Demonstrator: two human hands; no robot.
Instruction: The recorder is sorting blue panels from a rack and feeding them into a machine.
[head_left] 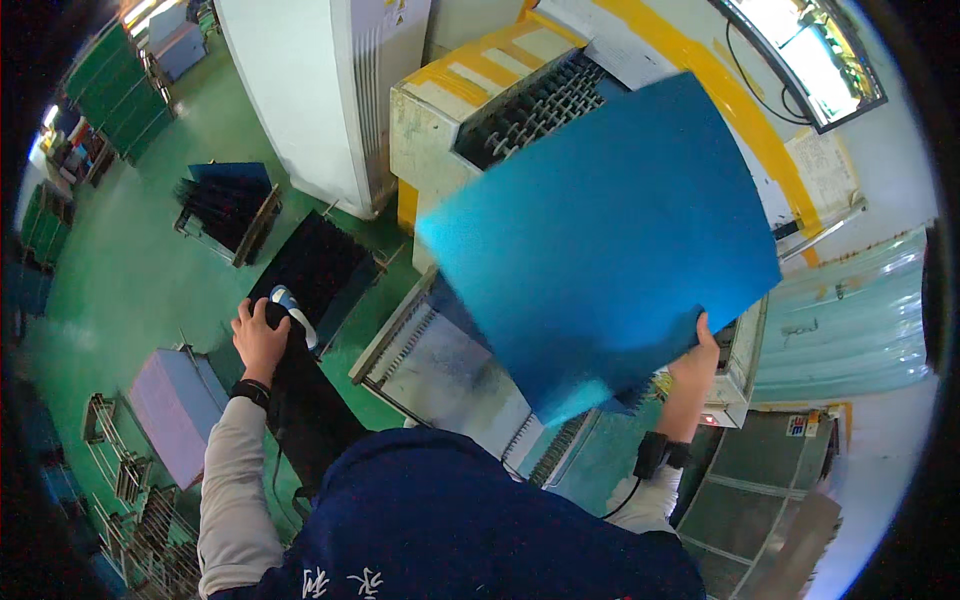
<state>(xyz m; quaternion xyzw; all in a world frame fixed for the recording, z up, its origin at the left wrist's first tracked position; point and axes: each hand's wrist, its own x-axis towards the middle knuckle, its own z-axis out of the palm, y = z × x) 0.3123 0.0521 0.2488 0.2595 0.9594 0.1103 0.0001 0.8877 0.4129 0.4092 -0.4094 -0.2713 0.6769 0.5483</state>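
A large, thin blue sheet (610, 230), rectangular with a slight sheen, is held up tilted in front of me. My right hand (695, 362) grips it by the lower right edge, thumb on the near face and the other fingers hidden behind. The sheet hangs over a pale slotted rack (440, 372) and covers part of a roller machine (535, 115). Over on the left, my left hand (260, 345) lies on my raised knee, fingers spread, holding nothing. My foot in a blue and white shoe shows just past that knee.
Beyond my knee stands a rack of dark panels (315, 262), with another loaded rack (232, 205) farther off. A tall white cabinet (300, 90) stands beside the machine. Left are a lilac stack (170, 410) and metal racks (150, 530); a screen (815, 60) hangs upper right.
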